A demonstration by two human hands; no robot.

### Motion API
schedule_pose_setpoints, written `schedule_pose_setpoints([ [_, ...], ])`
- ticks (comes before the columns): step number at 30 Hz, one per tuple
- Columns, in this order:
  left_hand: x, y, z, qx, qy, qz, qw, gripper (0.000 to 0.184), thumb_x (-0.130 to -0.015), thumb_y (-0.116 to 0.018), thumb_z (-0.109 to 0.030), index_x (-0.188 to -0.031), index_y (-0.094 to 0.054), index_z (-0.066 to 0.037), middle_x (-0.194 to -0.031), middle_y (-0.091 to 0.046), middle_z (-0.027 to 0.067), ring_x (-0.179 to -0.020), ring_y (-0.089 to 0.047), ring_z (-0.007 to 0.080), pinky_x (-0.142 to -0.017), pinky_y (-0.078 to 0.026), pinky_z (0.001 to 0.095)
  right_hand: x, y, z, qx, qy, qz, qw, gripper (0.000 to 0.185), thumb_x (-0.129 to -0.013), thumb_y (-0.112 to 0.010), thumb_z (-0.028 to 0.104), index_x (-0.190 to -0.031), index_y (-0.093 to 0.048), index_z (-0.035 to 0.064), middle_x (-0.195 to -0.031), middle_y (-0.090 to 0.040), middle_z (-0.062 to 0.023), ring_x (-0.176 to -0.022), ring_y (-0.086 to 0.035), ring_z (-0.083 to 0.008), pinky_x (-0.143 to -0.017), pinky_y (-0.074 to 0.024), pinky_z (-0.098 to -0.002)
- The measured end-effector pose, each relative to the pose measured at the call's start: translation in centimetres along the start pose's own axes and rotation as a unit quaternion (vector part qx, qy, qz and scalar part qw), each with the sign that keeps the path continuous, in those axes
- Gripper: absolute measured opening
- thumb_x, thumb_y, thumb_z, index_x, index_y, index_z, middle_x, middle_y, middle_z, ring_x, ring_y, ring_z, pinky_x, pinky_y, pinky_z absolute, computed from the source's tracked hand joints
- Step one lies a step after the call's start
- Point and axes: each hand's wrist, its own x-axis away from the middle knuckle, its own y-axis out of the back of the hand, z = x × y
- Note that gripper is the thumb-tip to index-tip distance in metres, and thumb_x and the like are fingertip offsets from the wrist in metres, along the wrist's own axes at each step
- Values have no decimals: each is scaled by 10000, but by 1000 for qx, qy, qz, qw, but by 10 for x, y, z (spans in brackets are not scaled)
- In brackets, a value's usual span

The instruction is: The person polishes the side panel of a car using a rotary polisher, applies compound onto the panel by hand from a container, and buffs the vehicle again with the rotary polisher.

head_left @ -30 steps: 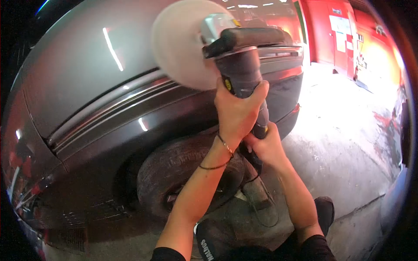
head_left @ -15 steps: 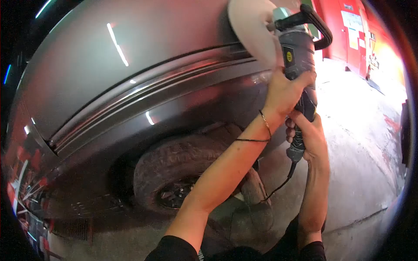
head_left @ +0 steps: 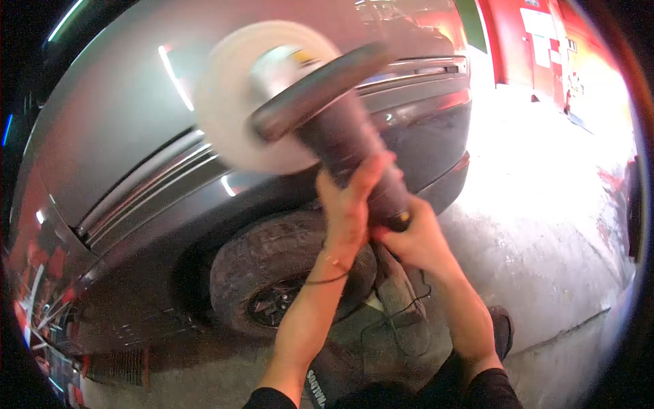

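Note:
A black power polisher (head_left: 351,140) with a D-shaped handle is held up in front of a dark car (head_left: 286,24). Its round pale pad (head_left: 228,102) is blurred and faces the side panel around the chrome trim; whether it touches cannot be made out. My left hand (head_left: 351,204) is wrapped round the polisher's body, with the thumb across the top. Lower down, my right hand (head_left: 419,238) grips the rear end of the tool. A thin cord (head_left: 381,324) hangs beneath.
Below the panel is the car's wheel (head_left: 272,273), with a dark elongated object (head_left: 402,293) beside it on the concrete floor (head_left: 518,273). A grating lies at lower left. At upper right stands a red door (head_left: 511,48) with papers on it.
Half a second ago the polisher was farther right and more upright. Both hands have carried it left and tilted it, and the pad now faces the panel left of its earlier place.

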Motion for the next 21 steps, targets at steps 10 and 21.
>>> schedule_pose_setpoints([
  [10, 45, 32, 20, 42, -54, -87, 994, 398, -917, -838, -202, -1171, -675, 58, -1069, -754, 145, -895, -764, 249, -821, -630, 394, 19, -12, -13, 54, -13, 79, 995, 584, -787, -887, 158, -1304, -685, -27, -1094, -788, -166, -1065, -748, -231, -960, -583, -394],
  [21, -39, -60, 149, -65, 22, 70, 995, 459, -790, -917, -217, -1098, -671, 19, -947, -757, 102, -827, -726, 180, -764, -602, 363, 27, 76, -99, -90, -85, -149, 981, 190, -959, -716, 162, -840, -686, 17, -708, -674, -83, -563, -649, -203, -543, -525, -358],
])
